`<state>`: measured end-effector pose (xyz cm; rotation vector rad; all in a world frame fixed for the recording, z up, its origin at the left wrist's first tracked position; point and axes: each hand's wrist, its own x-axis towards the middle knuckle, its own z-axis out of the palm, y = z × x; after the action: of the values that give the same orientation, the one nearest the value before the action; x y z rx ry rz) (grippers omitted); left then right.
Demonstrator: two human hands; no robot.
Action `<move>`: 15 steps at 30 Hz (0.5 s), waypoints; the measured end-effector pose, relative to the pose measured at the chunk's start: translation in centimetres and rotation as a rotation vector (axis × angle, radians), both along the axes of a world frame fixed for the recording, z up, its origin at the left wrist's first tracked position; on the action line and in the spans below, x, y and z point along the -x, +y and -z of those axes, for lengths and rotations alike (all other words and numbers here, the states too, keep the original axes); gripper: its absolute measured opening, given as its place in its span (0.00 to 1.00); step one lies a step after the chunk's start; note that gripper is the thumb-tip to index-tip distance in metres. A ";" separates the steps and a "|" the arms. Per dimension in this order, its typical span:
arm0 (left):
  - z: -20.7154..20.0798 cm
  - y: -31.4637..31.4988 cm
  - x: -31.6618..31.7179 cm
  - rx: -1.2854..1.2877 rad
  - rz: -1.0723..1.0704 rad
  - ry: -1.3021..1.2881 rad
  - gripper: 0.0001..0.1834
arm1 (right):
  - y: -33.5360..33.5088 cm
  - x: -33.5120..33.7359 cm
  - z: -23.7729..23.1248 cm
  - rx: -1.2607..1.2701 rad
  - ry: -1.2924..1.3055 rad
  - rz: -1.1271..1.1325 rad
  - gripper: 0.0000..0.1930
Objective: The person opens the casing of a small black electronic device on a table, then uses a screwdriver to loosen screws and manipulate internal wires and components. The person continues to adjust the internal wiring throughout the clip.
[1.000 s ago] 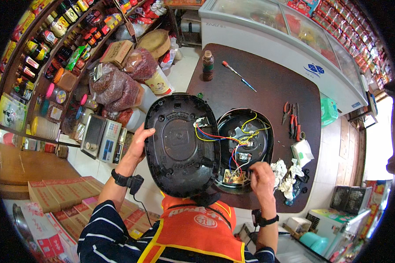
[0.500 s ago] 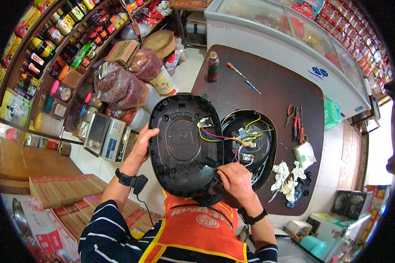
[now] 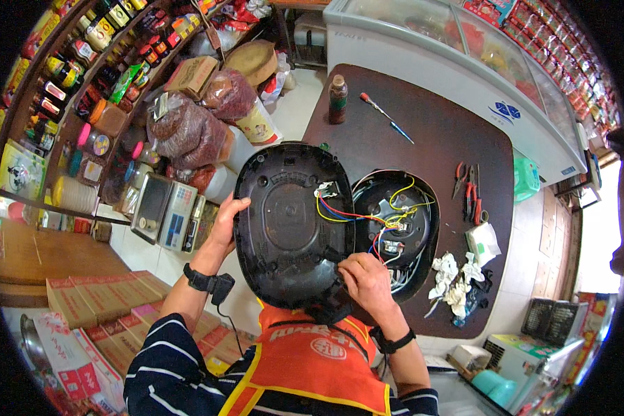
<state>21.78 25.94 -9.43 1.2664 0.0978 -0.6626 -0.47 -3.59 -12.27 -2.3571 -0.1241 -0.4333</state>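
A black plastic base cover (image 3: 291,256) is tilted up in front of me, its wide face with round bosses and vents showing. My left hand (image 3: 224,225) grips its left rim, thumb on the near face. At the lower right edge, my right hand (image 3: 369,283) is closed, its thumb and fingers pinching the cover's rim. Red, blue and yellow wires (image 3: 340,214) run from the cover to the open underside of a black appliance body (image 3: 388,201), which lies on the dark table (image 3: 457,132). Inside that body are a metal plate, connectors and more loose wires.
On the table are a bottle (image 3: 337,100), a screwdriver (image 3: 387,118), red-handled pliers (image 3: 473,201), a tissue pack (image 3: 483,243) and crumpled tissues (image 3: 457,281). A chest freezer (image 3: 423,76) stands behind; shelves, sacks, a scale (image 3: 166,211) and cartons (image 3: 104,301) line the left.
My right hand has shifted slightly left and up along the cover's lower right edge. The cover has tipped a little, with my left hand still on its rim.
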 end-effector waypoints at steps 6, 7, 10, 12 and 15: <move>0.8 0.1 -0.1 0.024 -0.034 0.057 0.29 | 0.1 -0.2 0.1 -0.013 0.001 -0.009 0.08; 1.0 0.2 -0.2 0.027 -0.039 0.066 0.29 | 0.2 -0.2 0.1 -0.011 0.001 -0.010 0.08; 1.1 0.3 -0.3 0.008 -0.086 0.146 0.25 | 0.3 -0.4 -0.1 -0.013 -0.013 0.002 0.07; 1.0 0.2 -0.3 -0.022 -0.101 0.223 0.23 | 0.3 -0.5 -0.3 -0.016 -0.003 -0.001 0.08; 0.8 -0.1 -0.1 -0.010 -0.104 0.200 0.25 | 0.2 -0.6 -0.3 -0.022 -0.037 -0.002 0.08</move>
<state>21.86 25.82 -10.24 1.1938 0.3299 -0.6983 0.17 -3.43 -11.95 -2.3275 -0.1385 -0.4756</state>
